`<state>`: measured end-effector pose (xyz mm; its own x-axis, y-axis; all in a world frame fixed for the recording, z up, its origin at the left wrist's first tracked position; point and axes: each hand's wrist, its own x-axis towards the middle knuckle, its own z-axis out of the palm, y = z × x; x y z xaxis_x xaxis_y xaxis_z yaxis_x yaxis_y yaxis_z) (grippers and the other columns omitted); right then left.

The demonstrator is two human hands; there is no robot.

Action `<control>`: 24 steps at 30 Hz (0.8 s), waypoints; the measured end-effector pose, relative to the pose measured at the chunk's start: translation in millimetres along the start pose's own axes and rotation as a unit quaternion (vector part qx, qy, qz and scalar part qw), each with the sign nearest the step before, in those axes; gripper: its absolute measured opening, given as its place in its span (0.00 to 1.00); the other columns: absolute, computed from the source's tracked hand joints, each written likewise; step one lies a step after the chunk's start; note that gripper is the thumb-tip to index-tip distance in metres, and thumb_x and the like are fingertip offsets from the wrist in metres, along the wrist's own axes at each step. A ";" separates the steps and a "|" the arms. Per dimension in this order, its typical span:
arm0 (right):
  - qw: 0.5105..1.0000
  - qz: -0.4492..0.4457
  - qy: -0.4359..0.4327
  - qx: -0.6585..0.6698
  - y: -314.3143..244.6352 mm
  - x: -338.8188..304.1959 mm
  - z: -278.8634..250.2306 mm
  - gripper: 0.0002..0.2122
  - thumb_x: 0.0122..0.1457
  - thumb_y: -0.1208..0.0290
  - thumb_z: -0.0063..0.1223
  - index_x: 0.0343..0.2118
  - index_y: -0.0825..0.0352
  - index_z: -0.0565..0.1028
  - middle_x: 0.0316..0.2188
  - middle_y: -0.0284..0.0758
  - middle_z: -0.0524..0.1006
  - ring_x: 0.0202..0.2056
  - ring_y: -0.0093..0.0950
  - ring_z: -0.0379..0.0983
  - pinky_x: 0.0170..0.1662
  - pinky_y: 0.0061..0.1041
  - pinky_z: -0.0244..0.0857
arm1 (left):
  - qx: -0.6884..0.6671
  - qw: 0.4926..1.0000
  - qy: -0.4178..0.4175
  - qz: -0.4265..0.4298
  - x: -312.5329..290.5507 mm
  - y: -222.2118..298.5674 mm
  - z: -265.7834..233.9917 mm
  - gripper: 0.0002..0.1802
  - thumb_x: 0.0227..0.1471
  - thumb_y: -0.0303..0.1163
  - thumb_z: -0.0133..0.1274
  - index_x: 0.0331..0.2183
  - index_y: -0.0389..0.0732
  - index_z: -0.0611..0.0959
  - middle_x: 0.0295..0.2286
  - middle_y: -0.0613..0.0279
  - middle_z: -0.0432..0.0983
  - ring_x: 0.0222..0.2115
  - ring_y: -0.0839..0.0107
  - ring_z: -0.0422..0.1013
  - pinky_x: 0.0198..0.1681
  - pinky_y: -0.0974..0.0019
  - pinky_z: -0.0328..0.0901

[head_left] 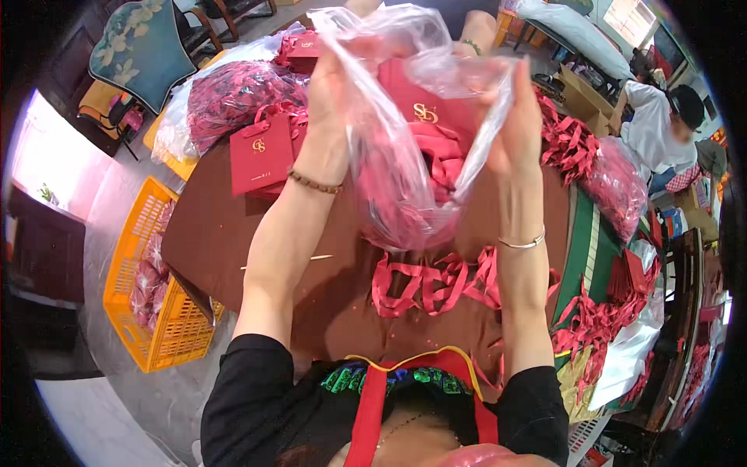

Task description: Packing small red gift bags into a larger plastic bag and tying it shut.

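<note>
Above the brown-covered table [327, 311] I hold up a clear plastic bag [401, 222] with its mouth spread wide. On one side of the mouth my left hand [330, 82] is closed around the plastic. My right hand [515, 117] grips the opposite edge, its fingers partly blurred. Inside the plastic sit a red paper gift bag [408, 89] with a gold emblem and folded red ribbon handles [440, 152]. Several red ribbon loops [428, 288] lie on the cloth below. Left of my left forearm stand more red gift bags [261, 156].
A stuffed plastic sack [245, 101] lies at the far left. On the floor is a yellow crate [140, 272] with wrapped red bundles. Opposite me shows another person's wrist [476, 35]; a person in white [654, 117] is at right. Red ribbons [599, 327] heap at right.
</note>
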<state>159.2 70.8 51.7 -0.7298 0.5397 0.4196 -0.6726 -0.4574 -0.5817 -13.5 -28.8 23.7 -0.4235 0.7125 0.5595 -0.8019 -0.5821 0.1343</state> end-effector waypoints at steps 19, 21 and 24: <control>0.863 0.003 0.034 -0.504 7.1 -97.6 27.2 0.15 0.54 0.60 0.41 0.32 0.70 0.71 0.17 0.35 0.66 0.18 0.31 0.63 0.25 0.28 0.60 | 0.173 0.979 0.075 0.070 -74.8 -57.0 58.1 0.17 0.52 0.31 0.42 0.44 0.36 0.64 0.40 0.51 0.68 0.44 0.59 0.64 0.50 0.58 0.57; 0.845 0.016 0.001 -0.535 13.4 -103.5 29.4 0.14 0.51 0.61 0.45 0.29 0.69 0.72 0.20 0.42 0.72 0.21 0.40 0.68 0.29 0.33 0.62 | 0.175 0.983 0.056 0.018 -74.6 -57.2 64.4 0.19 0.54 0.36 0.40 0.46 0.35 0.67 0.40 0.58 0.70 0.39 0.66 0.68 0.44 0.66 0.63; 0.721 0.084 -0.096 -0.681 23.1 -106.5 38.4 0.17 0.44 0.56 0.52 0.28 0.69 0.74 0.24 0.49 0.73 0.30 0.47 0.70 0.33 0.38 0.63 | 0.159 0.987 0.012 -0.027 -70.9 -51.4 66.7 0.21 0.56 0.41 0.36 0.43 0.35 0.69 0.38 0.58 0.70 0.39 0.67 0.68 0.43 0.66 0.63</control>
<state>216.7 -24.4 20.4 -0.8789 0.3895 0.2753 0.0764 0.6848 -0.7247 85.8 -75.5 31.6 -0.3968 0.7532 0.5245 -0.6525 -0.6334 0.4159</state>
